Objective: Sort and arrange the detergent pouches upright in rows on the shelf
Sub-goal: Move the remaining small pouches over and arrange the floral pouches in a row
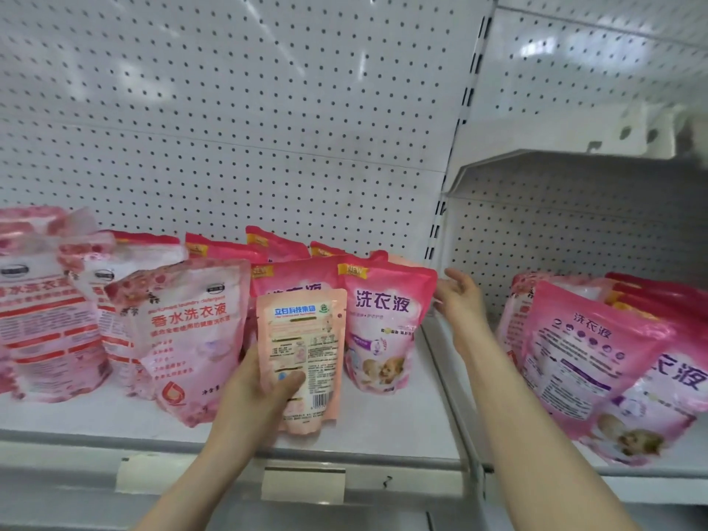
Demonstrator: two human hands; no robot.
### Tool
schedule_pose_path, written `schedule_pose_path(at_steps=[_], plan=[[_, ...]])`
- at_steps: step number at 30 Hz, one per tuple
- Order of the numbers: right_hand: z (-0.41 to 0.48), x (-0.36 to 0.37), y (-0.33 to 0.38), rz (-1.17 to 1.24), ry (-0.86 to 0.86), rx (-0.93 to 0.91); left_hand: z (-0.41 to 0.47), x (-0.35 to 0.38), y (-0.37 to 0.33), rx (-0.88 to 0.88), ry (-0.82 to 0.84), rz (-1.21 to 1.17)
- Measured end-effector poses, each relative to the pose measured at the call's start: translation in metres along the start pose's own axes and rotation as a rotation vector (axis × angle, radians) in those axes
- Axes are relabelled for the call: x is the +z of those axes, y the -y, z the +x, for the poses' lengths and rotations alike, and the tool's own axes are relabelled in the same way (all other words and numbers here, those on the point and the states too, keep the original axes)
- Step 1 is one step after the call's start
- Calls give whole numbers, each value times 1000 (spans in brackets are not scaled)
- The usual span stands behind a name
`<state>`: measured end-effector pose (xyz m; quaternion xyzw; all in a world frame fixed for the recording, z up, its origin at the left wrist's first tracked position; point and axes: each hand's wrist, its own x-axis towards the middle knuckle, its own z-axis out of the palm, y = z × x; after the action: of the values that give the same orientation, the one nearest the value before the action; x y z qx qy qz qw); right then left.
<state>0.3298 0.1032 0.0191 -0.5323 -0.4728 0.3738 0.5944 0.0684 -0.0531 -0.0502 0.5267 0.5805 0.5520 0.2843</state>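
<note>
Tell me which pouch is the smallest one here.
The peach pouch held in the left hand, barcode side facing out; narrower and shorter than the pink pouches around it.

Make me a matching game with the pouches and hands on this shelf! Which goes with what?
1 small peach pouch
2 puppy pouch
3 right hand
4 pale pouch with red writing

a open, right of the puppy pouch
b leaning, left of the peach pouch
c held in the left hand
d upright, front row's right end

Pairs: 1-c, 2-d, 3-a, 4-b.
</note>
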Motion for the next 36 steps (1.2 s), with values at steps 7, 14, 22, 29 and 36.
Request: schedule_pose_path(at_steps=[7, 14, 22, 29, 36], plan=[[35, 33, -15, -154, -11, 76, 3, 7, 1, -3, 8, -36], [-27, -39, -42, -208, -243, -196, -9, 23, -3, -73, 9, -183], [-70, -65, -62, -183, -12, -79, -28, 54, -19, -126, 26, -620], [-97, -70, -47, 28, -317, -184, -44, 44, -15, -145, 41, -693], [-177, -37, -22, 275, 133, -212, -58, -4, -16, -17, -34, -564]])
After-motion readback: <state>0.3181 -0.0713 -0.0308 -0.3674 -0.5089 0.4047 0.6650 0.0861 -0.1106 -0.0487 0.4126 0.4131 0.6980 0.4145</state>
